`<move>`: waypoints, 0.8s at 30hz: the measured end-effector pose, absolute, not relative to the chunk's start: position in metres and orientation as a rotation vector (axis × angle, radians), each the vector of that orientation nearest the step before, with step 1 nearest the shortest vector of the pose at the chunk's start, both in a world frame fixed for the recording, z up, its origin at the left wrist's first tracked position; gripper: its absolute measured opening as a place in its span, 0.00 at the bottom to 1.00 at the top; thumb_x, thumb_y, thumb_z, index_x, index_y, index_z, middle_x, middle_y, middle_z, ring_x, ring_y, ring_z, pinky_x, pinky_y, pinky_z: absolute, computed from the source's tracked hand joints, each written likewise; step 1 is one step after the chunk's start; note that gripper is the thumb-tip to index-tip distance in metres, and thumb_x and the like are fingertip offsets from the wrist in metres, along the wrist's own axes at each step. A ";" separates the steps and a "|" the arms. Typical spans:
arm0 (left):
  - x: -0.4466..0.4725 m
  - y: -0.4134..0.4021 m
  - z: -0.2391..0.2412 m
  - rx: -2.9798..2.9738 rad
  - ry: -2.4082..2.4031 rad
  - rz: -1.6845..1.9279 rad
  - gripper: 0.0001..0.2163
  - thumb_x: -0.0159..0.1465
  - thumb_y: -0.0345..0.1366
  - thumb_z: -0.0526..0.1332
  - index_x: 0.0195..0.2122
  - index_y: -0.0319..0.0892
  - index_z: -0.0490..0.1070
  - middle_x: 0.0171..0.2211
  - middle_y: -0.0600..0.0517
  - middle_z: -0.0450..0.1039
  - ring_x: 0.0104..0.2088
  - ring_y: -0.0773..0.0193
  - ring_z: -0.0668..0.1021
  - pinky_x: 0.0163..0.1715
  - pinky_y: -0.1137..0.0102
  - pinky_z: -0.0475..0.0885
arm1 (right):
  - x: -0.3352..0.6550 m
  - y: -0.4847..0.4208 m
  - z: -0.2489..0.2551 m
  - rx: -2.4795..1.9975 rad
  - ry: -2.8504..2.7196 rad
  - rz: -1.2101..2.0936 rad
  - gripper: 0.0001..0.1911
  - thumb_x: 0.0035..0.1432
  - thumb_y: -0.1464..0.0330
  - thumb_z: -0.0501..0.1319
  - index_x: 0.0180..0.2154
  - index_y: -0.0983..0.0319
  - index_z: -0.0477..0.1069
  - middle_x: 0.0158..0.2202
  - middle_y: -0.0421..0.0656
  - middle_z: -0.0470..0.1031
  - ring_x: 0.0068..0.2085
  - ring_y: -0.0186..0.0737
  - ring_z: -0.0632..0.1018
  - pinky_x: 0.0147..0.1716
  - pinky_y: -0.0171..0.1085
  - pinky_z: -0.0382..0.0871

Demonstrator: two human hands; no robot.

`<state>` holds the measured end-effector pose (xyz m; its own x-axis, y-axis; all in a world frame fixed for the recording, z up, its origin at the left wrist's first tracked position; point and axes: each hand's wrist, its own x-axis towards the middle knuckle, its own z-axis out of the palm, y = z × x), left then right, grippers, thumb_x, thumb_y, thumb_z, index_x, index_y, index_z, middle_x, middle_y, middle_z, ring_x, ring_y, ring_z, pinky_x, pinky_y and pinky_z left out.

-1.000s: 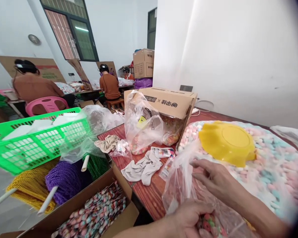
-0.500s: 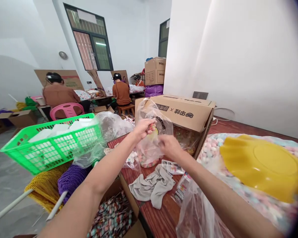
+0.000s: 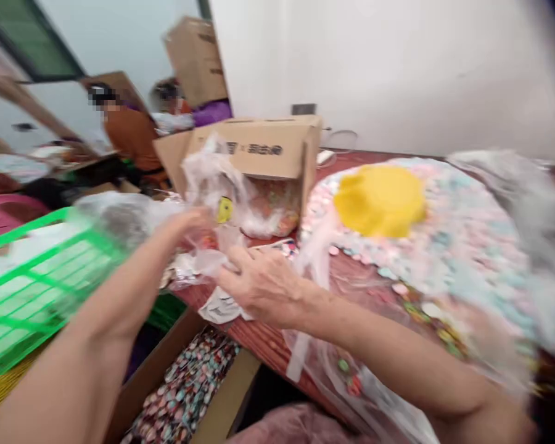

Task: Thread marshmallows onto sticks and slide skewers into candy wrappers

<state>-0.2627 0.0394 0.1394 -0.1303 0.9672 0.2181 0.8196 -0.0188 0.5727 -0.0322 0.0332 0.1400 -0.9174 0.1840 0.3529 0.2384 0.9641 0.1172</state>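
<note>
A clear plastic bag with a yellow patch stands on the table in front of me, its upper part crumpled. At its left side is my left hand, blurred, its fingers closed on the film; reddish pieces show just below. Lower and to the right, my right hand has its fingers curled round a whitish fold of the same bag. Under the right hand lies a grey cloth, partly covered.
An open cardboard box stands behind the bag. A green basket is at left, a box of wrapped candies below. At right a yellow scalloped tray lies on a pastel candy heap. A co-worker sits beyond.
My view has swung right and down, and the picture is blurred. The right hand has come lower, over the grey cloth. My left hand has dropped from the bag's front to its left side.
</note>
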 end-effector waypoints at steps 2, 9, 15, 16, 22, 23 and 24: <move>-0.263 0.068 0.149 1.960 1.982 0.850 0.15 0.56 0.45 0.61 0.39 0.43 0.79 0.30 0.49 0.76 0.42 0.52 0.77 0.46 0.56 0.69 | -0.010 0.031 0.122 -0.525 -2.781 -0.086 0.17 0.69 0.71 0.46 0.51 0.56 0.70 0.48 0.43 0.73 0.43 0.39 0.74 0.36 0.35 0.65; -0.164 0.004 0.133 2.731 1.851 1.378 0.08 0.60 0.34 0.65 0.41 0.44 0.76 0.36 0.52 0.78 0.33 0.63 0.77 0.37 0.69 0.71 | 0.122 0.091 0.038 -1.484 -2.799 0.110 0.10 0.59 0.74 0.56 0.36 0.66 0.77 0.33 0.49 0.76 0.31 0.38 0.74 0.29 0.34 0.60; -0.034 -0.011 0.053 2.525 1.182 0.277 0.09 0.66 0.33 0.55 0.33 0.39 0.74 0.35 0.47 0.76 0.37 0.60 0.77 0.40 0.68 0.71 | 0.176 0.122 0.009 -1.638 -2.771 0.198 0.15 0.60 0.76 0.54 0.44 0.62 0.77 0.40 0.49 0.74 0.37 0.40 0.74 0.34 0.35 0.60; -0.025 -0.007 0.044 2.474 1.166 0.149 0.08 0.66 0.33 0.56 0.33 0.39 0.73 0.35 0.46 0.76 0.39 0.59 0.77 0.41 0.67 0.71 | 0.177 0.121 0.004 -1.629 -2.769 0.212 0.15 0.60 0.75 0.54 0.44 0.62 0.76 0.41 0.50 0.74 0.38 0.41 0.73 0.35 0.35 0.60; -0.019 -0.013 0.023 2.317 1.163 -0.181 0.08 0.64 0.35 0.56 0.40 0.40 0.72 0.40 0.43 0.75 0.45 0.51 0.76 0.46 0.60 0.70 | 0.185 0.110 -0.021 -1.583 -2.741 0.215 0.17 0.59 0.79 0.52 0.46 0.65 0.74 0.41 0.50 0.71 0.40 0.42 0.71 0.38 0.36 0.61; -0.019 -0.017 0.022 2.316 1.153 -0.160 0.08 0.64 0.36 0.56 0.41 0.40 0.71 0.42 0.44 0.74 0.46 0.51 0.76 0.47 0.60 0.70 | 0.187 0.109 -0.023 -1.563 -2.744 0.209 0.18 0.58 0.80 0.52 0.46 0.65 0.74 0.41 0.50 0.71 0.40 0.42 0.71 0.38 0.36 0.61; -0.019 -0.021 0.021 2.313 1.146 -0.133 0.09 0.65 0.37 0.56 0.42 0.41 0.70 0.43 0.44 0.73 0.47 0.52 0.75 0.48 0.60 0.69 | 0.189 0.107 -0.024 -1.542 -2.748 0.203 0.18 0.58 0.81 0.51 0.45 0.65 0.74 0.42 0.51 0.71 0.41 0.42 0.71 0.39 0.36 0.61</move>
<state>-0.0193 -0.0209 0.0209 0.6313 0.7065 -0.3198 0.7611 -0.4851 0.4306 0.1893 0.1074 -0.0242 -0.5228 0.8490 -0.0768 0.8511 0.5147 -0.1039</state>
